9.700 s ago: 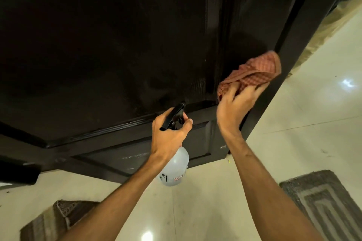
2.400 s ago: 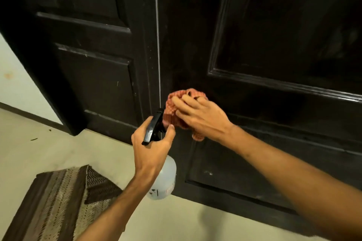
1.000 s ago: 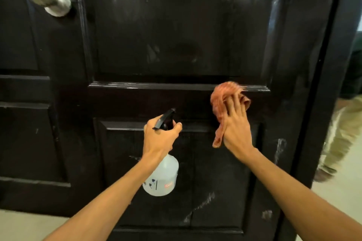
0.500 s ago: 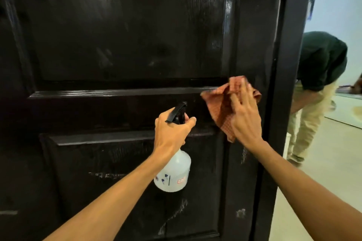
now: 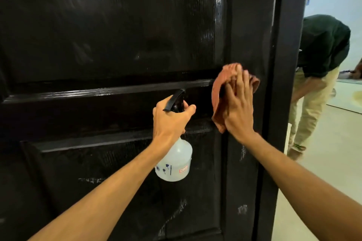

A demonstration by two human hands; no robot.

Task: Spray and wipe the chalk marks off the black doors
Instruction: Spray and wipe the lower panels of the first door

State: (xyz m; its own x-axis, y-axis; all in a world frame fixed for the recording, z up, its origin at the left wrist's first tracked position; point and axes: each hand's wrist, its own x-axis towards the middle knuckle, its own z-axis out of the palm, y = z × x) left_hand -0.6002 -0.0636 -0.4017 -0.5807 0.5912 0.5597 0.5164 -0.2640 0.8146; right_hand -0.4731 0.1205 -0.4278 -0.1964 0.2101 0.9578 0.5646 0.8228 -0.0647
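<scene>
A glossy black panelled door (image 5: 117, 35) fills most of the view, wet and shiny on its upper panel. My left hand (image 5: 170, 121) grips the black trigger head of a clear spray bottle (image 5: 175, 164), which hangs below my fist in front of the lower panel. My right hand (image 5: 238, 107) presses a reddish checked cloth (image 5: 221, 84) flat against the door's right stile, at the level of the middle rail. White chalk marks (image 5: 242, 151) show on the stile below the cloth. More chalk marks (image 5: 92, 180) streak the lower panel.
The door's right edge and black frame (image 5: 288, 84) run top to bottom. Beyond it another person (image 5: 317, 68) in a dark green top and beige trousers bends over on a pale tiled floor (image 5: 323, 172).
My right hand and the cloth have shifted a little on the right stile, the cloth now bunched higher under my fingers. The left hand and bottle have stayed level.
</scene>
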